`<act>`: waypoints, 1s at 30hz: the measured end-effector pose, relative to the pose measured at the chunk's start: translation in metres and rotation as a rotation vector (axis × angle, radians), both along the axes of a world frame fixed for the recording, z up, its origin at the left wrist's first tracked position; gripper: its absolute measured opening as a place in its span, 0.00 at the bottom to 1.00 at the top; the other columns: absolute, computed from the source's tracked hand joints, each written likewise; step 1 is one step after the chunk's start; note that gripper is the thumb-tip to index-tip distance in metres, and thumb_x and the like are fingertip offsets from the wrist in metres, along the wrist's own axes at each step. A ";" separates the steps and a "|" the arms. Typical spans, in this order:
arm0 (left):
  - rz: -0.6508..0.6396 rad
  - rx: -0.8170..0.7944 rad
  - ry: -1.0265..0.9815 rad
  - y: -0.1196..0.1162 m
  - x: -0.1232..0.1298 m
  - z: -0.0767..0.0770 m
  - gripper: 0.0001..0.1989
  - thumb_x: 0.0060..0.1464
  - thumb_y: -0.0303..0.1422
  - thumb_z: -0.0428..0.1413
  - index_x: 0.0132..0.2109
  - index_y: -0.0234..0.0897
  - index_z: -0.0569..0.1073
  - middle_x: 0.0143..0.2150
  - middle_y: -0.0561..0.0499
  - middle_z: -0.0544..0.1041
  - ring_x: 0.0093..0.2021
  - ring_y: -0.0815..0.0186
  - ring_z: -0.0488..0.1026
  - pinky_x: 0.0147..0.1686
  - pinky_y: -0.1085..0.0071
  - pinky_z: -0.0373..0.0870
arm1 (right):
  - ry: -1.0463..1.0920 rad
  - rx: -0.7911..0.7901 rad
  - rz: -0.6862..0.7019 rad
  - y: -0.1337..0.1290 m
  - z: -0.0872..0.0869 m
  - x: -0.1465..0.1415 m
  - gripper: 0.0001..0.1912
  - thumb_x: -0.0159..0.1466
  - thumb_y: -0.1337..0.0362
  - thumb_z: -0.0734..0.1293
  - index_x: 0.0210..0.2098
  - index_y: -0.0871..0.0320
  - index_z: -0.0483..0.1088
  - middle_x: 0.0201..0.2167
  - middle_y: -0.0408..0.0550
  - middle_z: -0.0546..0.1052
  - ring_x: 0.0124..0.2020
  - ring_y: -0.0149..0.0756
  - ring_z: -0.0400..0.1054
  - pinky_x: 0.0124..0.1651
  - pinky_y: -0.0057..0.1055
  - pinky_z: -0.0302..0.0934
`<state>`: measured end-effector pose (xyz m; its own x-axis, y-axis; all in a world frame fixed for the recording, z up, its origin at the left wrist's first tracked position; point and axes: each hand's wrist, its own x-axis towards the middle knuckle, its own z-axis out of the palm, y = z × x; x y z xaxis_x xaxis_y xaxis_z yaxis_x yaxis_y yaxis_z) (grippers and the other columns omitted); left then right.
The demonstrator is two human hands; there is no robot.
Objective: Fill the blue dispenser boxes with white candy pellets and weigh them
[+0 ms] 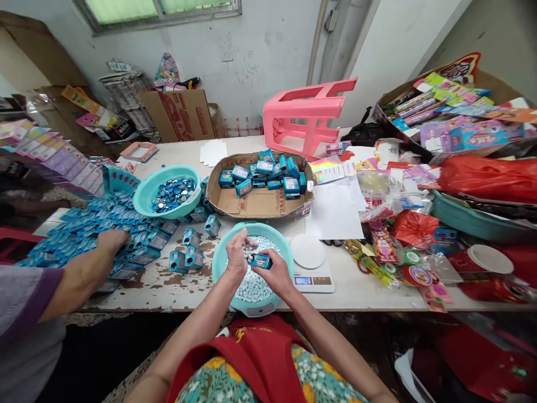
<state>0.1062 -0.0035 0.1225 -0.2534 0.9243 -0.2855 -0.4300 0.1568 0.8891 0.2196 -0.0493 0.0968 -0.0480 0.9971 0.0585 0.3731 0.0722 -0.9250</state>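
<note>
My right hand [277, 273] grips a small blue box [260, 261] with dark printing on its side, held over a turquoise basin [218, 268]. Small round white pellets [254, 286] fill much of this basin. Curled at the box's left end, my left hand [237, 252] has some white pellets at its fingers. Whether any pellets are passing into the box is too small to tell. Left of the basin stand several blue boxes [193, 257] with round holes showing in their sides.
A cardboard tray [260, 208] holds closed blue boxes. Another turquoise basin [140, 196] contains shiny blue and silver discs. At left, a co-worker's hand [113, 240] reaches into many blue boxes [90, 224]. A white scale [314, 280] sits at right, near cluttered packets and a pink stool [304, 106].
</note>
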 end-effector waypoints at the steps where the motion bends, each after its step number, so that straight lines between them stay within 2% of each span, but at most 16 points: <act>1: 0.008 0.003 -0.021 0.000 0.003 0.000 0.17 0.49 0.44 0.57 0.23 0.36 0.65 0.18 0.56 0.64 0.23 0.68 0.71 0.28 0.71 0.66 | 0.012 -0.001 0.004 0.001 -0.001 0.003 0.15 0.51 0.60 0.70 0.38 0.54 0.69 0.36 0.44 0.75 0.38 0.40 0.69 0.42 0.36 0.63; 3: 0.006 0.027 -0.051 -0.002 0.011 -0.001 0.15 0.50 0.43 0.57 0.25 0.36 0.66 0.17 0.57 0.63 0.21 0.69 0.69 0.28 0.71 0.66 | 0.023 -0.009 0.014 0.002 -0.003 0.011 0.15 0.51 0.61 0.70 0.38 0.54 0.69 0.36 0.44 0.75 0.38 0.40 0.69 0.42 0.36 0.62; 6: -0.005 0.065 -0.005 -0.008 0.024 -0.001 0.13 0.50 0.41 0.57 0.27 0.36 0.67 0.20 0.56 0.67 0.22 0.70 0.69 0.27 0.72 0.65 | 0.018 -0.017 0.046 0.003 -0.007 0.026 0.15 0.51 0.62 0.70 0.38 0.55 0.69 0.36 0.44 0.74 0.39 0.40 0.69 0.43 0.36 0.61; 9: 0.055 0.103 0.042 -0.013 0.036 0.000 0.11 0.49 0.39 0.57 0.27 0.36 0.67 0.23 0.55 0.68 0.23 0.70 0.69 0.28 0.72 0.65 | 0.015 -0.023 0.084 0.004 -0.009 0.039 0.16 0.51 0.61 0.71 0.39 0.55 0.69 0.37 0.44 0.74 0.40 0.40 0.69 0.43 0.35 0.61; 15: 0.098 0.087 0.091 -0.022 0.047 -0.003 0.10 0.51 0.38 0.55 0.29 0.37 0.67 0.19 0.56 0.66 0.21 0.69 0.68 0.28 0.72 0.64 | -0.003 0.001 0.130 0.002 -0.012 0.047 0.15 0.52 0.63 0.70 0.39 0.55 0.69 0.37 0.45 0.74 0.40 0.40 0.69 0.43 0.34 0.60; 19: 0.117 0.099 0.147 -0.026 0.045 -0.012 0.09 0.50 0.37 0.56 0.29 0.37 0.68 0.23 0.54 0.69 0.24 0.70 0.68 0.29 0.72 0.64 | -0.032 0.022 0.161 0.004 -0.013 0.043 0.14 0.51 0.64 0.70 0.39 0.55 0.69 0.37 0.45 0.74 0.40 0.40 0.68 0.42 0.34 0.60; 23: 0.070 0.122 0.249 -0.028 0.040 -0.024 0.08 0.50 0.36 0.55 0.29 0.36 0.67 0.24 0.55 0.67 0.25 0.71 0.67 0.30 0.73 0.64 | -0.040 -0.008 0.153 0.006 -0.018 0.038 0.15 0.51 0.64 0.70 0.39 0.54 0.69 0.37 0.45 0.74 0.40 0.40 0.68 0.43 0.34 0.60; 27: -0.028 0.130 0.268 -0.026 0.034 -0.034 0.09 0.52 0.36 0.55 0.28 0.36 0.67 0.22 0.56 0.65 0.24 0.72 0.64 0.28 0.75 0.62 | -0.017 -0.103 0.112 0.008 -0.032 0.033 0.15 0.50 0.63 0.72 0.37 0.54 0.70 0.35 0.43 0.74 0.37 0.39 0.69 0.41 0.34 0.61; 30: -0.106 0.119 0.222 -0.016 0.019 -0.048 0.09 0.53 0.38 0.54 0.31 0.37 0.67 0.23 0.56 0.67 0.24 0.71 0.65 0.29 0.73 0.64 | 0.020 -0.172 0.064 0.009 -0.035 0.036 0.16 0.49 0.60 0.73 0.37 0.55 0.70 0.33 0.42 0.74 0.36 0.38 0.69 0.41 0.35 0.62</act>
